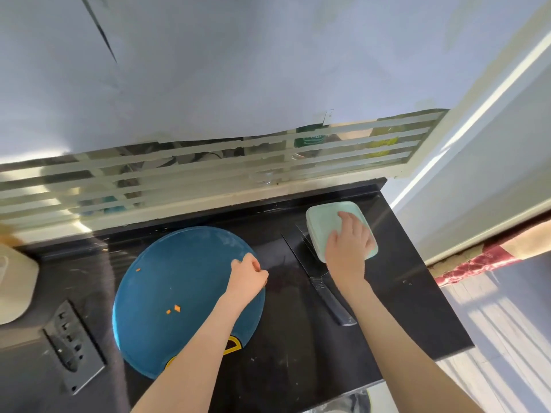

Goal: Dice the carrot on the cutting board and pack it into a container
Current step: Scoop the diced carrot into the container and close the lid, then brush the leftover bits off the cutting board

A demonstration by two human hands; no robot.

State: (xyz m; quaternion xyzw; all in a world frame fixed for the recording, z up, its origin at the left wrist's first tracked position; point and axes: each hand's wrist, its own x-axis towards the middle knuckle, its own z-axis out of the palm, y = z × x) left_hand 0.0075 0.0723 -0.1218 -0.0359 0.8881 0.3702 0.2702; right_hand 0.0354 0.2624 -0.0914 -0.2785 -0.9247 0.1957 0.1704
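A black glossy desk (298,359) carries a round blue cutting board (179,272), on which only a few small orange carrot pieces (177,308) lie, scattered and well apart. The left hand (249,278) rests at the board's right rim with its fingers curled in; whether they hold anything I cannot tell. To the right, the right hand (348,248) lies flat, fingers spread, on the lid of a pale mint-green square plastic container (322,217); what is inside is hidden by the lid. Between board and container lies a dark-handled kitchen knife (331,299), its blade tip running beside the container's left edge. A black slotted holder (73,347) lies at the desk's left. A cream object (15,287) is cut off by the left border. White window bars (208,171) run behind; things beyond them are blurred.
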